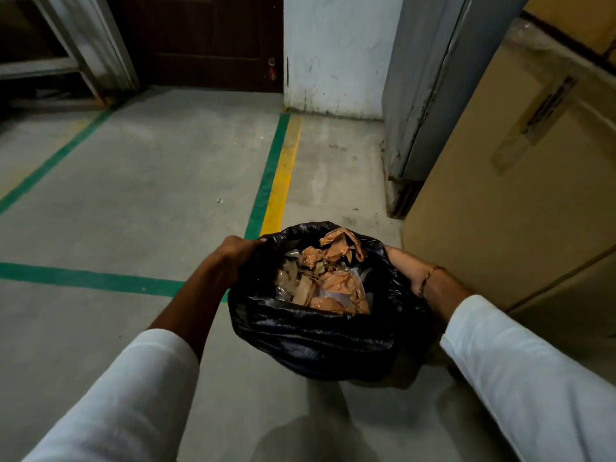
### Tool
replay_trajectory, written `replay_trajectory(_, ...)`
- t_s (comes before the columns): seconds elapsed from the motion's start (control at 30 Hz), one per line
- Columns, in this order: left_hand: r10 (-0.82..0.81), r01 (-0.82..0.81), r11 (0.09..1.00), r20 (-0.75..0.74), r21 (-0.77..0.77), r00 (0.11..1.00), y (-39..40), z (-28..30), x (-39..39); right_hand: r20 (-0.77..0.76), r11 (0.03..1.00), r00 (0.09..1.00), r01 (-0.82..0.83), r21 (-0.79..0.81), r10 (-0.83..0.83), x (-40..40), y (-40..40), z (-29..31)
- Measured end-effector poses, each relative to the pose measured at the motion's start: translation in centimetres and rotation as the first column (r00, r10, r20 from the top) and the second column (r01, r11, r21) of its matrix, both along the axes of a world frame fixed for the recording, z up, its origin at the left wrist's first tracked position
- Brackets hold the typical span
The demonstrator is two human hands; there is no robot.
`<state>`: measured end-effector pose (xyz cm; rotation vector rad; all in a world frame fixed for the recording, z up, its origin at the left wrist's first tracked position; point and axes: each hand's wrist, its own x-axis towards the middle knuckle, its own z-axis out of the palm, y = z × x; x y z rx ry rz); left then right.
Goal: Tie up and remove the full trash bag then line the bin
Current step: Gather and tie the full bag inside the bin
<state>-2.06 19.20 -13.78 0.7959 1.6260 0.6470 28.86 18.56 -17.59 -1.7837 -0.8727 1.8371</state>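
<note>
A black trash bag point(320, 341) sits in front of me with its mouth open, filled with crumpled brown paper and tape point(330, 278). My left hand point(233, 258) grips the bag's rim on its left side. At the right side my right hand point(410, 268) holds the rim too, its fingers mostly hidden behind the black plastic. A thin bangle circles that wrist. The bin itself is hidden under the bag; only a pale edge shows below it.
A large cardboard box point(506, 208) stands close on the right. Behind it is a grey door frame point(423, 95). The concrete floor carries green and yellow tape lines point(273, 175). A dark wooden door point(206, 41) and a metal frame point(66, 61) are at the back.
</note>
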Motion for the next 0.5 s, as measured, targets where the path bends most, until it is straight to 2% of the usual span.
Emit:
replay_trajectory(0.1, -0.001, 0.004, 0.993, -0.026, 0.121, 1.0, 0.2, 0.4, 0.5, -0.077, 0.999, 0.996, -0.035, -0.025, 0.033, 1.1, -0.3, -0.9)
replay_trajectory(0.17, 0.026, -0.02, 0.983, -0.029, 0.181, 0.999, 0.2, 0.2, 0.7, 0.008, 1.0, 1.0, 0.027, 0.005, -0.027, 1.5, -0.5, -0.8)
replay_trajectory(0.27, 0.078, -0.071, 0.953, -0.013, 0.295, 0.997, 0.6, -0.1, 0.9, 0.177, 0.95, 0.965, 0.138, 0.282, -0.192, 1.6, -0.2, -0.6)
replay_trajectory(0.37, 0.078, -0.085, 0.92, 0.035, 0.384, 0.996, 0.9, 0.2, 1.4, 0.317, 0.771, 0.868, 0.11, 0.627, -0.381, 1.5, 0.5, -0.5)
replay_trajectory(0.43, 0.086, -0.101, 0.894, 0.054, 0.437, 0.995, 0.9, 0.5, 1.9, 0.334, 0.703, 0.834, 0.087, 0.706, -0.439, 1.2, 0.7, -0.4)
replay_trajectory(0.5, 0.134, -0.154, 0.872, 0.076, 0.465, 0.988, 1.2, 0.8, 2.1, 0.288, 0.66, 0.82, 0.139, 0.739, -0.495, 1.1, 0.9, -0.1)
